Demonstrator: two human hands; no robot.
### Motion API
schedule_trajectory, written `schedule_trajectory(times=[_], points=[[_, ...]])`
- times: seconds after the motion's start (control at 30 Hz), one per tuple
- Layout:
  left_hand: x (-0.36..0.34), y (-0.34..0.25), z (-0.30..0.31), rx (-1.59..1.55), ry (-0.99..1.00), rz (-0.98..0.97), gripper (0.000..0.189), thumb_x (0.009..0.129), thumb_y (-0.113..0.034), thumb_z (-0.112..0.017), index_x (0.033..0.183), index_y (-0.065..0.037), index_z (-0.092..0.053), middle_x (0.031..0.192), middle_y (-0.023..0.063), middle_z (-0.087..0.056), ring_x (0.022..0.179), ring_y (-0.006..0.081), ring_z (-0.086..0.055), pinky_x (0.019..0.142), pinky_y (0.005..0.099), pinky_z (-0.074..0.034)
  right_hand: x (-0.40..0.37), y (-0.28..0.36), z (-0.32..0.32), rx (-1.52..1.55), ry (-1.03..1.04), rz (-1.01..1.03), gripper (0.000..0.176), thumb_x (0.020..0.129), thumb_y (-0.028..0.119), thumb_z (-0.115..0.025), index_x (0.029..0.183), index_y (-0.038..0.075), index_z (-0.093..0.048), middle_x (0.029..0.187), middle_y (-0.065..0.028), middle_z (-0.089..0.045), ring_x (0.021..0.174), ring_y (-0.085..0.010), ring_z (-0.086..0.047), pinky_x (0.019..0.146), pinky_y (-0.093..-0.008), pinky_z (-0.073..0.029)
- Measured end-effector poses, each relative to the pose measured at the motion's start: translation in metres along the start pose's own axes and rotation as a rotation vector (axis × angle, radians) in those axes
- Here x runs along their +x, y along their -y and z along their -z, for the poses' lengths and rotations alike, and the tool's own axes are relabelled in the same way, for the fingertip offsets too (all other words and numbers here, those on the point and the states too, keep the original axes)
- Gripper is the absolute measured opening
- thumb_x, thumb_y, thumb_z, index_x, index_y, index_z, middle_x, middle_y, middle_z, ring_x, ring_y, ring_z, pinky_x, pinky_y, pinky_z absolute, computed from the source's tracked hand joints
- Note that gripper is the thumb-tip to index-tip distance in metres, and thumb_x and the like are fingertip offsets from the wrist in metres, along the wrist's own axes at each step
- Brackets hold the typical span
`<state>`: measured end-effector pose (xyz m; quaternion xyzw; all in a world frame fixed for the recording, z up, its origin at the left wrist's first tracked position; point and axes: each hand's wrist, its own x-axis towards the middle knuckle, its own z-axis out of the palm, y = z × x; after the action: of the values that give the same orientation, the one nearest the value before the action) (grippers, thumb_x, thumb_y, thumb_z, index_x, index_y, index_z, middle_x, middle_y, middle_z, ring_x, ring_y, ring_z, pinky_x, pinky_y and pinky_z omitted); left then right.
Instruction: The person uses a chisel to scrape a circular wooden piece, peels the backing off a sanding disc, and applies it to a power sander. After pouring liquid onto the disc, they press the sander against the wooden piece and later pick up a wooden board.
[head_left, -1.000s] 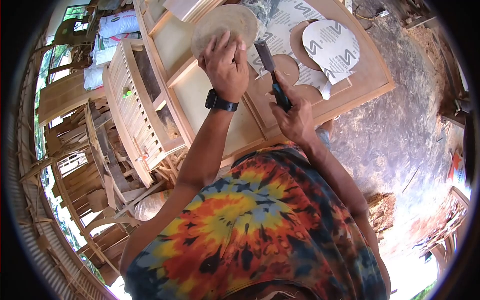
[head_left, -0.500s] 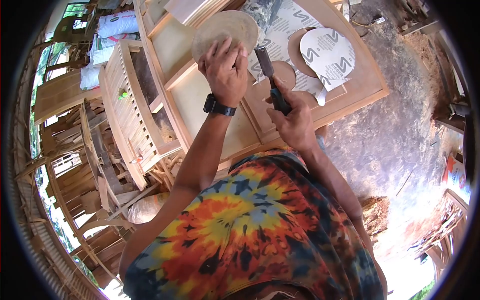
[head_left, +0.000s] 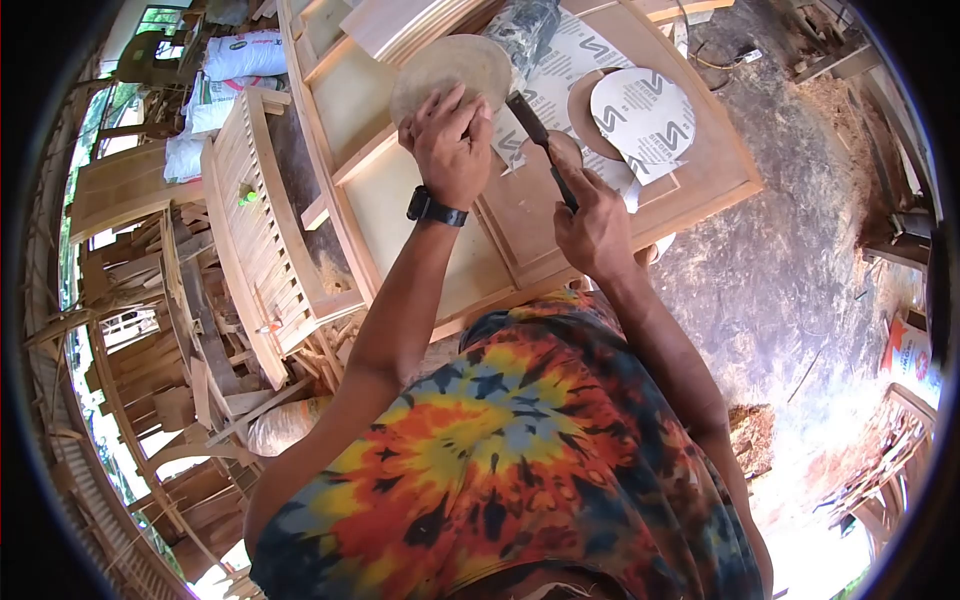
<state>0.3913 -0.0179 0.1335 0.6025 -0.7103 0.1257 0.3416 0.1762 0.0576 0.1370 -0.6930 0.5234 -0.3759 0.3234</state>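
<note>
Head view: left hand (head_left: 452,145) grasping round wooden disc (head_left: 450,68) by its near edge above door panel (head_left: 540,215), right hand (head_left: 594,225) clenched around chisel (head_left: 542,140) beside the disc.

Large "S" logos mark the white disc (head_left: 642,118).

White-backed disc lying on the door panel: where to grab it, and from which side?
Pinch its rim, thumb above, fingers below: the white-backed disc is thin and lies flat, so there is no body to wrap. Come from the edge facing the chisel, where it overlaps the brown disc and probably sits slightly off the panel.
</note>
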Motion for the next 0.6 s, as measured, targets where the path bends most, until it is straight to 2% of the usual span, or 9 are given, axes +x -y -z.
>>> schedule_trajectory(times=[0.1,0.17,0.2,0.27,0.3,0.37,0.43,0.5,0.6], points=[[0.001,-0.004,0.003,-0.005,0.0,-0.002,0.023,0.086,-0.03,-0.075,0.103,-0.016,-0.081,0.125,0.0067,-0.073,0.122,0.0328,-0.059,0.112,0.0534,-0.029,0.0,0.001,0.002,0.012,-0.027,0.01,0.072,0.075,-0.002,-0.062,0.146,0.013,-0.057,0.096,-0.0158,-0.068,0.081,-0.0395,-0.067,0.077,-0.0503,-0.054],[0.004,-0.009,0.007,0.002,0.015,-0.015,0.025,0.085,-0.032,-0.077,0.103,-0.015,-0.08,0.125,0.0067,-0.072,0.122,0.0324,-0.059,0.112,0.0539,-0.029,-0.002,-0.001,0.004,0.094,-0.004,-0.031,0.069,0.075,-0.002,-0.064,0.144,0.009,-0.058,0.099,-0.0179,-0.07,0.086,-0.0397,-0.069,0.08,-0.0468,-0.055],[0.007,-0.009,0.009,0.031,0.031,-0.057,0.029,0.084,-0.032,-0.08,0.104,-0.011,-0.079,0.124,0.0104,-0.072,0.121,0.0323,-0.061,0.11,0.0507,-0.033,-0.003,-0.007,0.003,0.1,-0.007,-0.033,0.069,0.075,-0.002,-0.064,0.144,0.009,-0.058,0.099,-0.0179,-0.07,0.086,-0.0397,-0.069,0.08,-0.0468,-0.055],[0.009,-0.006,0.012,0.07,0.062,-0.104,0.034,0.083,-0.032,-0.082,0.105,-0.008,-0.077,0.124,0.014,-0.072,0.12,0.0322,-0.063,0.109,0.0475,-0.037,-0.009,-0.021,-0.003,0.307,0.025,-0.147,0.075,0.08,-0.003,-0.068,0.152,0.012,-0.05,0.118,-0.0174,-0.072,0.104,-0.0281,-0.073,0.09,-0.0374,-0.056],[0.011,-0.005,0.011,0.029,0.058,-0.111,0.032,0.082,-0.03,-0.083,0.105,-0.007,-0.077,0.122,0.0147,-0.072,0.118,0.0329,-0.064,0.106,0.0477,-0.04,-0.01,-0.024,-0.003,0.32,0.021,-0.155,0.075,0.08,-0.003,-0.068,0.152,0.012,-0.05,0.118,-0.0174,-0.072,0.104,-0.0281,-0.073,0.09,-0.0374,-0.056],[0.013,-0.005,0.01,-0.013,0.067,-0.127,0.031,0.082,-0.027,-0.083,0.104,-0.007,-0.077,0.12,0.0153,-0.073,0.116,0.0337,-0.065,0.104,0.0478,-0.043,-0.015,-0.03,-0.001,0.376,0.055,-0.206,0.075,0.082,-0.003,-0.069,0.153,0.01,-0.049,0.12,-0.0157,-0.071,0.11,-0.0219,-0.07,0.095,-0.0346,-0.054],[0.017,-0.007,0.009,-0.037,0.042,-0.151,0.029,0.08,-0.022,-0.084,0.102,-0.005,-0.076,0.116,0.0155,-0.074,0.11,0.0351,-0.067,0.098,0.0474,-0.049,-0.018,-0.032,-0.001,0.392,0.035,-0.193,0.076,0.082,-0.004,-0.067,0.154,0.009,-0.047,0.119,-0.0164,-0.07,0.108,-0.0225,-0.069,0.096,-0.0339,-0.053],[0.024,-0.012,0.008,-0.034,0.055,-0.178,0.028,0.08,-0.02,-0.084,0.101,-0.005,-0.076,0.114,0.0155,-0.074,0.108,0.0349,-0.068,0.096,0.0464,-0.051,-0.023,-0.03,0.003,0.439,-0.021,-0.142,0.07,0.077,-0.002,-0.064,0.145,0.001,-0.054,0.102,-0.0224,-0.069,0.095,-0.0321,-0.07,0.087,-0.0397,-0.054],[0.029,-0.014,0.006,-0.035,0.071,-0.198,0.026,0.08,-0.018,-0.083,0.099,-0.004,-0.076,0.11,0.0154,-0.075,0.104,0.0348,-0.069,0.093,0.0449,-0.053,-0.028,-0.024,0.012,0.394,0.05,-0.149,0.073,0.076,-0.003,-0.06,0.149,0.002,-0.05,0.104,-0.0262,-0.067,0.097,-0.0373,-0.069,0.087,-0.041,-0.053]])
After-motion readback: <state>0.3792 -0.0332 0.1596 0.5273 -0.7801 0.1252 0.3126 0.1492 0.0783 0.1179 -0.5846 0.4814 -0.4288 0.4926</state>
